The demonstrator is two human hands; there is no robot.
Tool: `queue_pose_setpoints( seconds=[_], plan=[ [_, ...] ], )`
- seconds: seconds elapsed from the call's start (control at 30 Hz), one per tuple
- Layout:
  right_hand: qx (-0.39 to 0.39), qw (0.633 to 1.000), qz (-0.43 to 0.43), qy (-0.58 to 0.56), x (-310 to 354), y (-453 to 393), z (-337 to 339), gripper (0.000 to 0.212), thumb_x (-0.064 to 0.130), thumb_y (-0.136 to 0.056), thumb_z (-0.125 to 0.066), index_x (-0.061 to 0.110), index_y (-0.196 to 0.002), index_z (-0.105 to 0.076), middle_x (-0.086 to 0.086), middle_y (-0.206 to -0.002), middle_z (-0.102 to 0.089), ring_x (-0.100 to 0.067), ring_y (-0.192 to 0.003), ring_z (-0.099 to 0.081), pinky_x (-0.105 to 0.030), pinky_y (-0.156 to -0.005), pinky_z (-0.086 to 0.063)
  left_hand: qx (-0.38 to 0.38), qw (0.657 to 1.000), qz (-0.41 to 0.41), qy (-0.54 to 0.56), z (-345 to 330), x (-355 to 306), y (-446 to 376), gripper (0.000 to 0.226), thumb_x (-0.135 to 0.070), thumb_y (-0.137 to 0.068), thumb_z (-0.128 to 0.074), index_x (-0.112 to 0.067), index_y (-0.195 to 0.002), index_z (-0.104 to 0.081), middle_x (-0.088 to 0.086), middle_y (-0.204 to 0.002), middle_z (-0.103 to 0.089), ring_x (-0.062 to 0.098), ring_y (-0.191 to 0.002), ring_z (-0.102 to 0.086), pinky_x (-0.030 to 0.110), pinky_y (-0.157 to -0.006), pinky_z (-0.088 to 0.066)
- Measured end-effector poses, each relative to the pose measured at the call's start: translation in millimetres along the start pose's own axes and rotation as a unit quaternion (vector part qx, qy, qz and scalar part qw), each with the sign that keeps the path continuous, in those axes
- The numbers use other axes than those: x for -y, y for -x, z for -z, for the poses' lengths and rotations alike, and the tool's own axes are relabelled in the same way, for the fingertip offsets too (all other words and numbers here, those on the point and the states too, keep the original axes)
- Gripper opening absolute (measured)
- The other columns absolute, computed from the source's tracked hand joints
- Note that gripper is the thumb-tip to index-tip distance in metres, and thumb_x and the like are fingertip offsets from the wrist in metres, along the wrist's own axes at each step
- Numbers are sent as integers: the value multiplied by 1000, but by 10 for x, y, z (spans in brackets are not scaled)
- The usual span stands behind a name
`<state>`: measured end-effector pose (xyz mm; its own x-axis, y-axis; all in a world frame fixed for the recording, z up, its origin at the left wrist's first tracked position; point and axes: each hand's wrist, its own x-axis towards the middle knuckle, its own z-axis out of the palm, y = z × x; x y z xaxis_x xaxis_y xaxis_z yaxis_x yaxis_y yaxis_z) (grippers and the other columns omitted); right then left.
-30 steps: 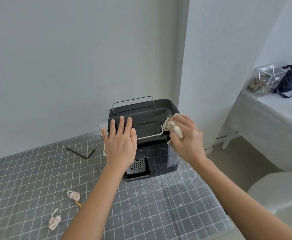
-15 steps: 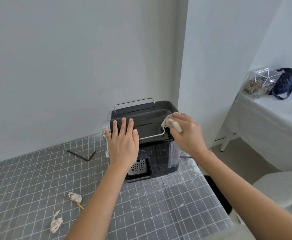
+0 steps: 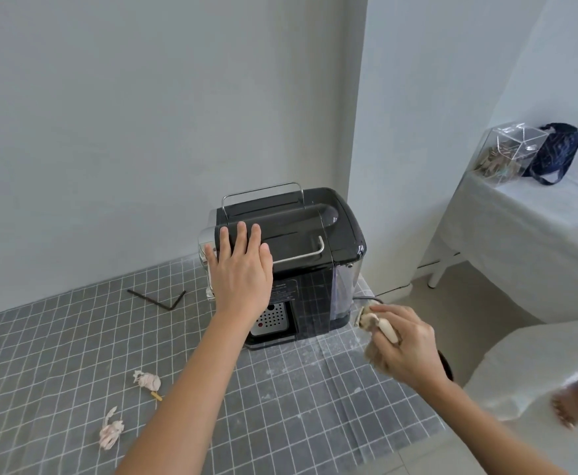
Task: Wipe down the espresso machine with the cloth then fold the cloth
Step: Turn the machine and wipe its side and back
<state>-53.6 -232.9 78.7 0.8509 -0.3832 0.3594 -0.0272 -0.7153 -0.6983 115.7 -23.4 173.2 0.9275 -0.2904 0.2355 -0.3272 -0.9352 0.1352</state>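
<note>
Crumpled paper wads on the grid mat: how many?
2. One crumpled wad lies left of the left forearm; the other wad sits nearer the camera, further left. The arms may hide more.

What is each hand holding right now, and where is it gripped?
The right hand clutches the cloth, bunched in its fist. The left hand holds nothing; it rests flat on the espresso machine.
</note>
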Motion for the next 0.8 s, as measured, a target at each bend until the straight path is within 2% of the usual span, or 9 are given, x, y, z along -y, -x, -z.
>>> queue_pose_setpoints(
  seconds=[0.13,0.23,0.33,0.4,0.47,0.53,0.6,0.7,0.8],
  plan=[
    [181,976,-108,49,-323,483,-232,8,23,-86,-70,24,-94,-73,16,-93,-64,-5,-88,-61,-14,-75,-43,14,1000,1,0,-1,6,0,52,-38,-102,-12,-22,-150,-24,4,-158,-21,29,-147,-9,51,-116,-2],
    [265,952,-147,54,-318,576,-343,26,40,-87,-68,23,-106,-70,14,-103,-61,-9,-96,-62,-12,-80,-45,43,999,-6,7,57,8,-4,52,-39,-102,-11,-23,-150,-20,4,-159,-17,27,-147,-6,53,-116,0],
    [199,968,-152,3,69,334,-332,27,37,-89,-68,22,-111,-70,18,-106,-60,-1,-91,-63,-7,-77,-46,28,998,-19,55,187,74,-130,50,-36,-103,-17,-20,-149,-26,5,-159,-18,23,-147,-9,55,-115,-1],
    [127,977,-158,-71,541,54,-263,13,28,-92,-65,22,-101,-73,18,-90,-68,3,-82,-65,-6,-67,-48,-10,995,-22,94,307,187,-361,46,-32,-103,-23,-14,-143,-39,7,-155,-27,25,-146,-17,52,-115,-5],
    [89,963,-185,-174,1012,-219,-194,13,23,-94,-63,21,-87,-74,6,-72,-71,-3,-67,-67,-15,-57,-53,-36,987,-58,147,405,317,-673,40,-24,-103,-30,-5,-123,-58,14,-140,-49,32,-138,-34,49,-113,-18],
    [88,930,-234,-270,1364,-440,-175,17,22,-95,-61,15,-86,-74,-3,-72,-73,-12,-57,-69,-24,-51,-55,-36,979,-96,176,433,379,-1004,36,-17,-101,-37,6,-97,-64,19,-107,-65,29,-117,-54,40,-103,-34],
    [97,884,-295,-348,1573,-590,-216,17,22,-96,-60,13,-90,-73,-6,-78,-74,-19,-57,-71,-31,-54,-56,12,978,-97,184,364,380,-1319,36,-19,-98,-41,8,-84,-61,14,-86,-61,22,-93,-56,29,-89,-40],
    [91,820,-368,-429,1693,-742,-316,19,20,-98,-59,5,-98,-70,-9,-83,-74,-21,-58,-70,-25,-49,-52,78,979,-105,154,189,334,-1633,37,-32,-93,-40,-3,-74,-56,11,-78,-55,17,-80,-47,29,-72,-34],
    [76,773,-408,-479,1725,-823,-377,22,18,-99,-57,-1,-96,-68,-10,-80,-73,-17,-57,-69,-19,-43,-48,116,973,-125,159,73,263,-1767,30,-18,-95,-50,4,-83,-65,4,-73,-58,18,-75,-49,26,-67,-33]
  ],
)
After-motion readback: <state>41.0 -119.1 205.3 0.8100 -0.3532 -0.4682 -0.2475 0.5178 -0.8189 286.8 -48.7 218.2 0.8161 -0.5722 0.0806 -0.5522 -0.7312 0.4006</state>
